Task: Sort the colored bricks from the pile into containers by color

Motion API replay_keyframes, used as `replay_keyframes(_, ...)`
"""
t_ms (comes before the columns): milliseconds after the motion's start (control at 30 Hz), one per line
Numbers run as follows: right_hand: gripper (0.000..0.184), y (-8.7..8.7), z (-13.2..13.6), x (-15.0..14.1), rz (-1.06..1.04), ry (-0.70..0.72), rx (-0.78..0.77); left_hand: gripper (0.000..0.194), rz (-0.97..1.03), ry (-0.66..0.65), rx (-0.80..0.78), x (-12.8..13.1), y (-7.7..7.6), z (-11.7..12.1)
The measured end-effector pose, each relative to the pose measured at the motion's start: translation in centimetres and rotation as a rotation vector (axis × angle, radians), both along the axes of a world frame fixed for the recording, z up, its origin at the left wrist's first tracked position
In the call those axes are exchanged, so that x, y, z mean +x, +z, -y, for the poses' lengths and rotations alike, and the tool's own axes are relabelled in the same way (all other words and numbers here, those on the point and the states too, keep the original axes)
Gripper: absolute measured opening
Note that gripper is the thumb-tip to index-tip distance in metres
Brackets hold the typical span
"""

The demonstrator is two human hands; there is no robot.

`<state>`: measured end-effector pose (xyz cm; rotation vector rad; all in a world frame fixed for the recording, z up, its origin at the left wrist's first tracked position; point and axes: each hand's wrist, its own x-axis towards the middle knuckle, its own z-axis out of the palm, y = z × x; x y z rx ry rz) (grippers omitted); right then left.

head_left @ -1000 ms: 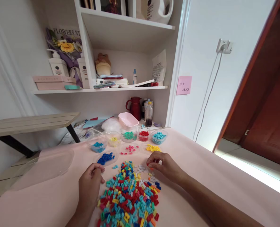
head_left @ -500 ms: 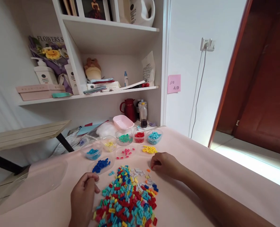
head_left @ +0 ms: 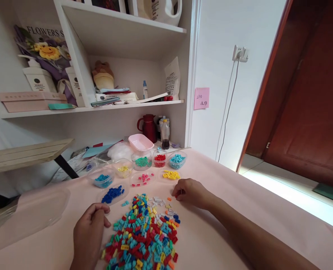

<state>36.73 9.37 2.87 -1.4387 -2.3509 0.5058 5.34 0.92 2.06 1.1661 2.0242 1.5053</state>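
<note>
A heap of small mixed-colour bricks [head_left: 144, 234] lies on the pink table [head_left: 239, 210] in front of me. My left hand [head_left: 89, 232] rests curled at the heap's left edge, fingertips pinched together near the dark blue bricks [head_left: 112, 194]. My right hand [head_left: 190, 192] sits at the heap's far right corner, fingers closed on a small red piece beside a loose orange brick [head_left: 169, 199]. Beyond the heap stand clear dishes of sorted bricks: yellow [head_left: 170, 174], pink [head_left: 141, 179], light blue [head_left: 176, 159], red [head_left: 159, 159], green [head_left: 142, 162].
A clear plastic lid [head_left: 37, 213] lies at the table's left. A pink tub [head_left: 140, 143], a dark red jug [head_left: 148, 128] and a bottle [head_left: 165, 134] stand behind the dishes under white shelves [head_left: 99, 108]. An open door [head_left: 309, 112] is at the right.
My right hand drew away from the heap's top toward the right, fingers closing on a red piece. The view swung right, so everything sits further left. My left hand stayed curled.
</note>
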Motion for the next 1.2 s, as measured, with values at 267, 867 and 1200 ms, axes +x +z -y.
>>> replay_keyframes(267, 0.012, -0.7, -0.1, -0.3, 0.034, -0.049, 0.02, 0.019, 0.028, -0.033, 0.091, -0.4, -0.8, -0.3)
replay_keyframes(867, 0.029, 4.4, -9.1, -3.6, -0.51, -0.31, 0.178, 0.017, 0.124, -0.062, 0.063, -0.5, -1.2, -0.3)
replay_keyframes(1200, 0.022, 0.2, 1.2, -1.0, -0.546, 0.072, -0.444, 0.013, 0.133, -0.026, 0.09, -0.5, -1.0, -0.6)
